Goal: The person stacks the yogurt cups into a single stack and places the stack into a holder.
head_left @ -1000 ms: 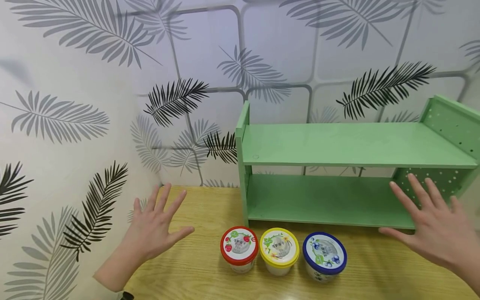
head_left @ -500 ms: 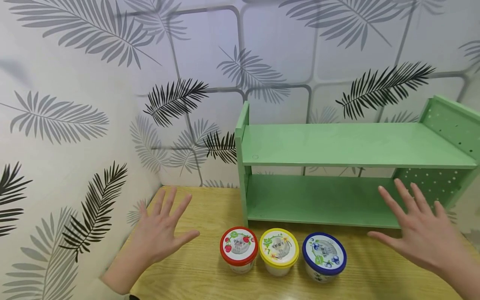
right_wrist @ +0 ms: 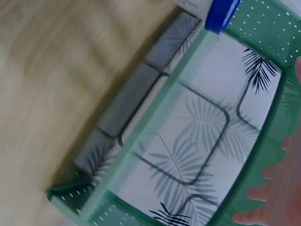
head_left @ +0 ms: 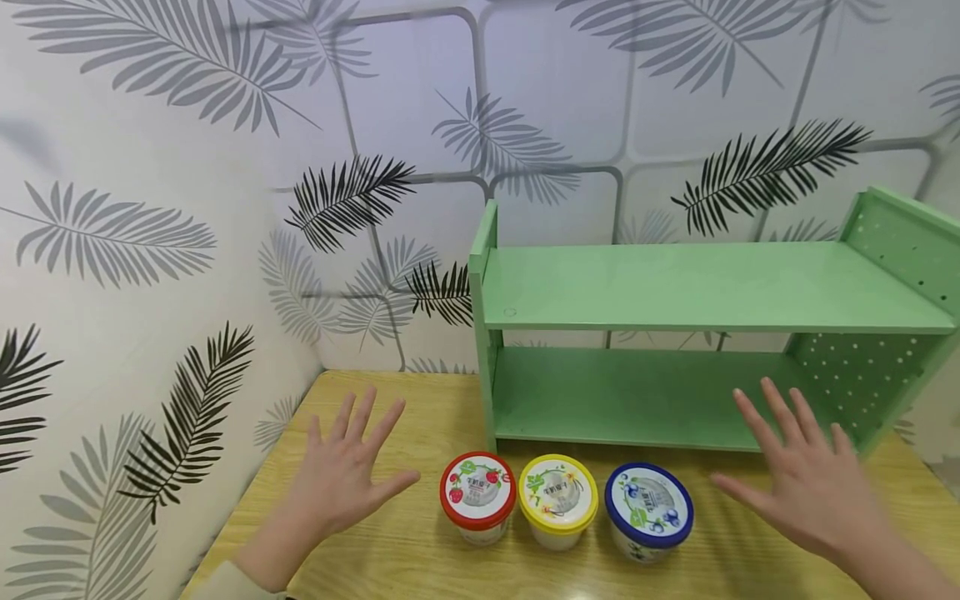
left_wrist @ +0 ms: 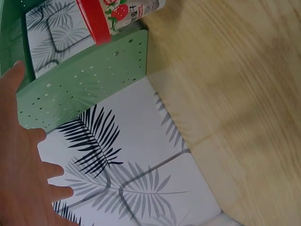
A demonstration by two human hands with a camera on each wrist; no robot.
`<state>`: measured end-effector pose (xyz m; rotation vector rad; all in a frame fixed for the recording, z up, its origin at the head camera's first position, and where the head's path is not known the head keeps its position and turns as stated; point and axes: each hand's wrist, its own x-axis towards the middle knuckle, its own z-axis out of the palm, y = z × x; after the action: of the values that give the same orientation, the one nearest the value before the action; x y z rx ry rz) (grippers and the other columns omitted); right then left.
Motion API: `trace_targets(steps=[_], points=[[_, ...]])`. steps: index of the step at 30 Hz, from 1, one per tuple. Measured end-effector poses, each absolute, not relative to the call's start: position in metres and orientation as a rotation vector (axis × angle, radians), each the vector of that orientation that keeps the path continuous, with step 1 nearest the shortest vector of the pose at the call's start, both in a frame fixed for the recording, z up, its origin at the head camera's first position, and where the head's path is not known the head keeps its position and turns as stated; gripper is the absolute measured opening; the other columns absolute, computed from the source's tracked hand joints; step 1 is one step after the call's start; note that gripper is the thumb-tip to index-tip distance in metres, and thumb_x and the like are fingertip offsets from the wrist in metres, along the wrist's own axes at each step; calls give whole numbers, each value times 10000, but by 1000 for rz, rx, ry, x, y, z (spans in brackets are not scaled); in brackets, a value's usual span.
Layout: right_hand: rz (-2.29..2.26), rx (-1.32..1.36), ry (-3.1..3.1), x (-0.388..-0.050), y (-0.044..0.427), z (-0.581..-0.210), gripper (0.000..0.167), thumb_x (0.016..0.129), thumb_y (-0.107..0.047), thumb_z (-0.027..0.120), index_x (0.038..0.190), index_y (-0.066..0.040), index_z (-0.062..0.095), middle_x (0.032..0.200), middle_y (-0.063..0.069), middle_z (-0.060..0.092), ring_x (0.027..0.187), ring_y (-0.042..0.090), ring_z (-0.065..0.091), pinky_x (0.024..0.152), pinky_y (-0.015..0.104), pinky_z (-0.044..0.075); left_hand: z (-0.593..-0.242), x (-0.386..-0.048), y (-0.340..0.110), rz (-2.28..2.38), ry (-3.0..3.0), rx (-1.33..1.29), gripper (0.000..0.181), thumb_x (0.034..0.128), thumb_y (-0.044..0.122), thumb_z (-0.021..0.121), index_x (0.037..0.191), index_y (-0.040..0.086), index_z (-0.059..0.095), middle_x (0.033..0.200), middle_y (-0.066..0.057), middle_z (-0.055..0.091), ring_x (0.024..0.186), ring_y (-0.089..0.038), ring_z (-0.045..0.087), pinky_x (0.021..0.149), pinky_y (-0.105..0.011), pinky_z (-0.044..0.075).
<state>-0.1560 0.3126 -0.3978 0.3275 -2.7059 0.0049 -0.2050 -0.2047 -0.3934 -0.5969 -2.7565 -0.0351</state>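
Note:
Three lidded tubs stand in a row on the wooden table. The red-lidded tub [head_left: 477, 493] shows strawberries, the yellow-lidded tub [head_left: 558, 497] is in the middle, and the blue-lidded tub [head_left: 649, 508] shows blueberries. My left hand [head_left: 341, 475] is spread left of the red-lidded tub, apart from it and holding nothing. On the other side my right hand [head_left: 810, 483], fingers also spread, hovers right of the blue-lidded tub without touching it. The left wrist view catches part of the red-lidded tub [left_wrist: 124, 16]; the right wrist view catches the edge of the blue-lidded tub [right_wrist: 218, 12].
A green two-level shelf [head_left: 712, 287] stands behind the tubs on the wooden table [head_left: 420, 558], close to the back wall. Its dotted side panel [head_left: 862, 392] is at the right. Leaf-patterned wallpaper [head_left: 247, 250] covers the left and back walls.
Both hands have moved inward towards the tubs, the left to the right and the right to the left, and slightly lower. Tubs and shelf stay in place.

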Motion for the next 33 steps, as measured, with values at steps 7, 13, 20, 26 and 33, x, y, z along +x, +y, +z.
trace_targets(steps=[7,13,20,26,33], points=[[108,300,-2733,-155,303,-417,1064,843,-617,630,1575,-167,2,1596,210,25,1373,524,169,870,771,288,-406,-205,-197,-69,-2747,-610,872,850,740,487,1544,251,286,1571,-179,223,1421,-412,198,981,-759,199],[274,274,-2764,-153,292,-436,998,896,-549,610,1571,-119,16,1563,268,117,1336,539,231,885,742,316,-418,-207,-192,-154,-2753,-614,871,854,721,505,1551,257,266,1569,-177,230,1424,-404,194,984,-763,182],[509,256,-2779,-150,278,-453,986,916,-507,609,1563,-76,3,1537,303,159,1299,557,280,893,750,298,-431,-208,-188,-291,-2779,-608,859,855,648,586,1550,258,268,1588,-154,184,1438,-386,156,982,-769,172],[710,212,-2796,-143,267,-461,985,924,-485,613,1560,-70,-15,1519,323,191,1273,570,306,921,740,281,-440,-209,-180,-437,-2779,-629,866,868,648,567,1562,262,222,1588,-143,190,1431,-388,185,971,-767,206],[871,85,-2919,-136,260,-470,990,940,-529,563,1541,-28,-44,1481,368,196,1259,581,309,858,739,352,-455,-210,-171,-657,-2810,-656,860,887,630,557,1569,267,179,1574,-142,232,1425,-357,225,984,-745,225]])
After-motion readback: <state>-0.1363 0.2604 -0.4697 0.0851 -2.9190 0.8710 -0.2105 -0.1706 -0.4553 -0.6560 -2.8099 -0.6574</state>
